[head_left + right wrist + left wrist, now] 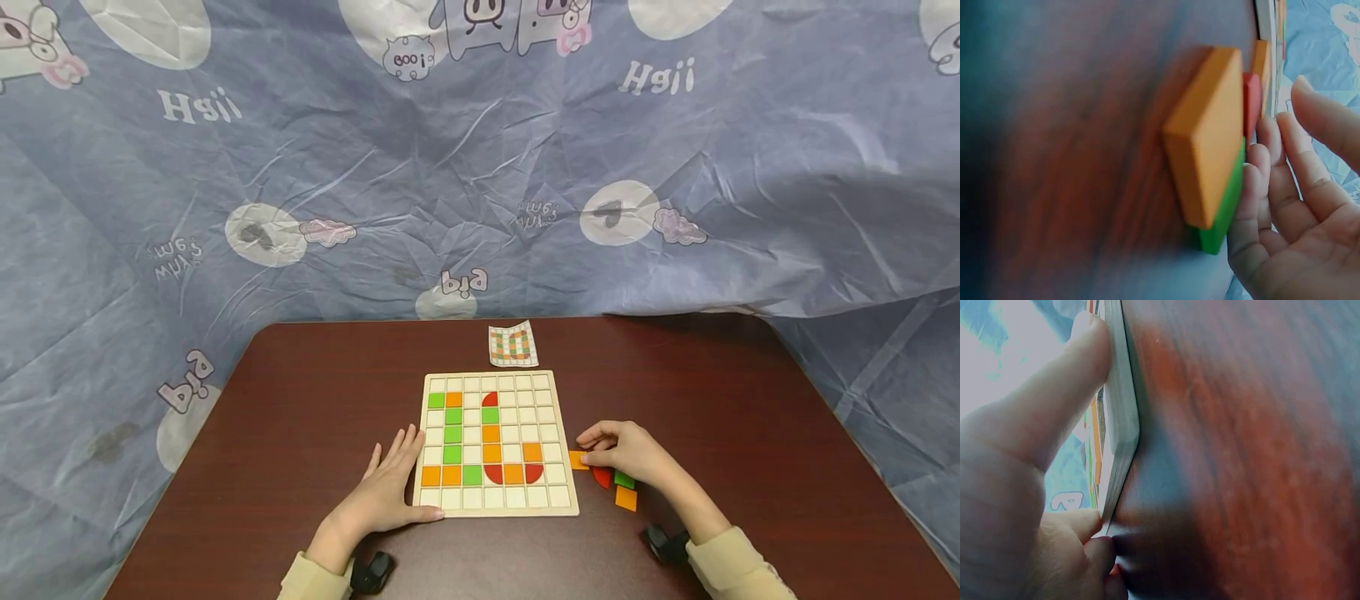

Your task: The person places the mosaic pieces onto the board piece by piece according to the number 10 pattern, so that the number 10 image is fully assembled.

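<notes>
A square light wooden grid board lies on the table, with green, orange and red tiles in some cells. My left hand rests at its lower left corner, fingers spread along the left side and thumb on the front edge. Right of the board, my right hand hovers low over loose tiles, its thumb and fingers apart. The thumb overlaps an orange square tile beside the board. Near the palm are a red quarter-round tile, a green tile and another orange square tile.
A small pattern card with a coloured grid lies behind the board. The dark red-brown table reaches back to a blue printed cloth. Both wrists wear black cameras, the left one close to the table's front.
</notes>
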`<control>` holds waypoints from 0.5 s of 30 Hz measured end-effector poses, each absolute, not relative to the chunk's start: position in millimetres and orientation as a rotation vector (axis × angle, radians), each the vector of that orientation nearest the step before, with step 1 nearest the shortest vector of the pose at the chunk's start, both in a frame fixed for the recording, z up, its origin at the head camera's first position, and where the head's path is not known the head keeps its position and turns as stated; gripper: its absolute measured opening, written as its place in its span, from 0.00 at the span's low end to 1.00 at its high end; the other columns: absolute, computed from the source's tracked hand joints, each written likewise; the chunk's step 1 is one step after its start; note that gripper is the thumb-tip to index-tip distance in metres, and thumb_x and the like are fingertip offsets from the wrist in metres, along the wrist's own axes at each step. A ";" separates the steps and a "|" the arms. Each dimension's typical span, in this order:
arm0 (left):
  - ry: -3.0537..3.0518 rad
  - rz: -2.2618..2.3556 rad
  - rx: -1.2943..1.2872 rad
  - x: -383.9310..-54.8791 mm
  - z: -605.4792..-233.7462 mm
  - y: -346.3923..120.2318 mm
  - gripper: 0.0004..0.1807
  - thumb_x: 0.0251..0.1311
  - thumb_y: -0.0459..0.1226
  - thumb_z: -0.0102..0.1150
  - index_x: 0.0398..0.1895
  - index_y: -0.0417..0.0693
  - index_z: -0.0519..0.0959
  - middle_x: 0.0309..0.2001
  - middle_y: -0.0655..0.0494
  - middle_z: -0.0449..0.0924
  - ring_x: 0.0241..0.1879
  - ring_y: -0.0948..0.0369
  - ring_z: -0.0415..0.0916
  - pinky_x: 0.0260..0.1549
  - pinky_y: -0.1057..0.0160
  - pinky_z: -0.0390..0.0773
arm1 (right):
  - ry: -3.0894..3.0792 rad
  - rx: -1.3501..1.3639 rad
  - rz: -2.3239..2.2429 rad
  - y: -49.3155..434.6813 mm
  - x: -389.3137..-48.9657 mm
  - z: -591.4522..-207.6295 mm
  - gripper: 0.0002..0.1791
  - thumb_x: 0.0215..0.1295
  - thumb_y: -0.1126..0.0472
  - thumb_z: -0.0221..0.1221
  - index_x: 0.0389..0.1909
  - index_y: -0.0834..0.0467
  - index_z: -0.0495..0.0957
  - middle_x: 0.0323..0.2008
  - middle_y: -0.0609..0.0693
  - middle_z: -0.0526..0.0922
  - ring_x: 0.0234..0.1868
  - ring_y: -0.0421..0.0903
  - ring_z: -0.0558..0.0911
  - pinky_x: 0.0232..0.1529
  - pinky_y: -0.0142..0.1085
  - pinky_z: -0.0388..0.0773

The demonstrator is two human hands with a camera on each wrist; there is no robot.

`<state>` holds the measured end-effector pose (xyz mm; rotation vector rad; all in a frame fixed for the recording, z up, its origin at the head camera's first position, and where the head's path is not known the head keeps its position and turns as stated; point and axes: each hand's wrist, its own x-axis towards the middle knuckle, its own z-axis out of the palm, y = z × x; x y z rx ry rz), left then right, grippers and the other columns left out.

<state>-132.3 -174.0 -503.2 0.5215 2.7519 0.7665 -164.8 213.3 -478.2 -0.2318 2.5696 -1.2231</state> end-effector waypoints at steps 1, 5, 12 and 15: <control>2.754 0.764 0.522 -132.3 -503.4 -174.0 0.66 0.44 0.61 0.73 0.78 0.40 0.48 0.79 0.42 0.44 0.79 0.46 0.39 0.72 0.34 0.40 | 2.577 -0.227 -1.216 212.7 -164.3 -478.5 0.14 0.54 0.61 0.71 0.40 0.62 0.84 0.35 0.50 0.86 0.34 0.42 0.80 0.31 0.29 0.77; 2.757 0.767 0.522 -131.9 -503.0 -174.0 0.66 0.44 0.61 0.73 0.78 0.40 0.48 0.79 0.42 0.44 0.79 0.46 0.40 0.72 0.34 0.40 | 2.605 -0.231 -1.187 209.4 -162.6 -479.0 0.14 0.51 0.62 0.73 0.39 0.61 0.84 0.34 0.48 0.84 0.35 0.43 0.78 0.34 0.28 0.76; 2.754 0.775 0.524 -131.8 -502.3 -174.2 0.66 0.44 0.62 0.73 0.78 0.41 0.48 0.79 0.42 0.44 0.79 0.46 0.39 0.72 0.34 0.40 | 2.686 -0.248 -1.080 202.4 -160.5 -479.2 0.15 0.47 0.62 0.76 0.36 0.57 0.83 0.34 0.47 0.79 0.36 0.42 0.75 0.36 0.29 0.74; 2.752 0.773 0.526 -132.0 -502.9 -174.4 0.66 0.44 0.62 0.72 0.79 0.41 0.48 0.79 0.42 0.44 0.79 0.46 0.39 0.72 0.34 0.39 | 2.699 -0.225 -1.057 200.7 -160.4 -479.7 0.14 0.47 0.63 0.76 0.35 0.56 0.83 0.33 0.47 0.79 0.35 0.41 0.74 0.36 0.30 0.73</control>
